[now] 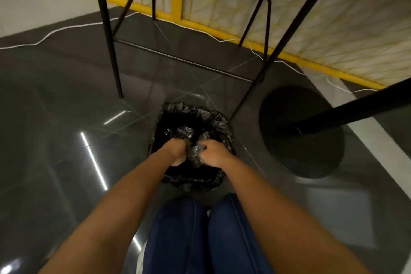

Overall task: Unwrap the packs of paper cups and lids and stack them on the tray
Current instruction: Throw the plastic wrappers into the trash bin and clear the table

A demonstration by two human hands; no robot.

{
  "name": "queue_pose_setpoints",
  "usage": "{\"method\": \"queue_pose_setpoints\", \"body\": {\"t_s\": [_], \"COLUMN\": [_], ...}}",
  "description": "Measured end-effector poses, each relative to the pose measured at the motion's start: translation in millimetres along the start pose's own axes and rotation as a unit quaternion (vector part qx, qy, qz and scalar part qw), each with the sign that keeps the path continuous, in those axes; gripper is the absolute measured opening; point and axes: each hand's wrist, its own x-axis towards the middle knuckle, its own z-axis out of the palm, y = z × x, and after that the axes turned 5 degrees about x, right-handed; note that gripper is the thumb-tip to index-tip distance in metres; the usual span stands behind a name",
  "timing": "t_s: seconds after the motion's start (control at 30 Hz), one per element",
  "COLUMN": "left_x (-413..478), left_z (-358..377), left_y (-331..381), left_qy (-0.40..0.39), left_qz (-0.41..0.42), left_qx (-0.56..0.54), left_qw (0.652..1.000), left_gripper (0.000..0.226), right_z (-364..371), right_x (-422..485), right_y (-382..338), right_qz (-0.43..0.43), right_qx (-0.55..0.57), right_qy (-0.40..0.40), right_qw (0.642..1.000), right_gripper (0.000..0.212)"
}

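Nearest are the person's knees in dark blue jeans (pixel 200 236), with both bare forearms reaching down past them. The left hand (pixel 176 151) and right hand (pixel 213 153) are both curled tight on a crumpled clear plastic wrap (pixel 194 151), holding it low in the mouth of a round bin lined with a black plastic bag (pixel 193 181) on the glossy dark grey tiled floor (pixel 66 100).

I judge that at least one pack is already unwrapped and its wrapping is being thrown away. How much stacking is done cannot be told, since the cups, lids, tray and desk top are all out of view.

The left fingertips are hidden, and the wrap blurs into the dark liner. Beyond are thin black metal legs (pixel 106 29), cut off at the top, and a round black base (pixel 302 131).
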Motion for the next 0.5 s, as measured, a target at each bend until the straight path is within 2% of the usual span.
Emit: {"method": "queue_pose_setpoints", "body": {"t_s": [0.27, 0.5], "left_x": [-45, -133], "left_z": [-37, -106], "left_y": [2, 32], "left_qy": [0.065, 0.179], "left_qz": [0.002, 0.005], "left_qx": [-0.069, -0.132], "left_qw": [0.996, 0.975], "left_gripper": [0.04, 0.036], "right_z": [-9, -32], "right_x": [-29, -111], "right_y": [-20, -66], "right_qz": [-0.039, -0.059], "right_qx": [0.013, 0.064], "right_qy": [0.091, 0.174], "right_qw": [0.995, 0.981], "right_gripper": [0.021, 0.022]}}
